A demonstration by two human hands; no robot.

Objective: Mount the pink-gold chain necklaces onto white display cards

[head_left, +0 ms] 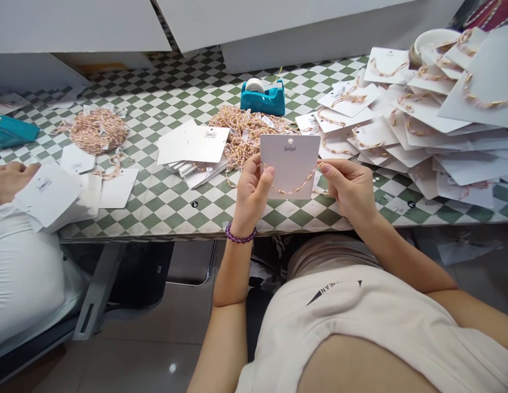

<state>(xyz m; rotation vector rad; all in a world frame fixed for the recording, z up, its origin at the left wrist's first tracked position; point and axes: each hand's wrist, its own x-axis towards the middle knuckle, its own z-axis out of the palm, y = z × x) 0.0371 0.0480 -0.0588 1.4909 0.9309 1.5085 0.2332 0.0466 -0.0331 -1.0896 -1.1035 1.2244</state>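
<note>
A white card (290,158) with small print at its top stands upright before me above the table. A gold and pink beaded chain (295,190) hangs in a curve across its face. My left hand (254,188), with a purple bead bracelet at the wrist, pinches the card's left edge, thumb in front. My right hand (348,185) is closed at the card's right edge, thumb and forefinger pinching the chain's end there. Behind the card lies a heap of beaded chains (237,128), and left of it a stack of white cards (192,144).
A teal tape dispenser (263,98) stands behind the heap. Many carded chains (421,120) pile up at the right beside a white bowl (434,39). At the left are another chain heap (98,131), loose cards (49,191) and another person's hand (10,180) on the checkered table (155,218).
</note>
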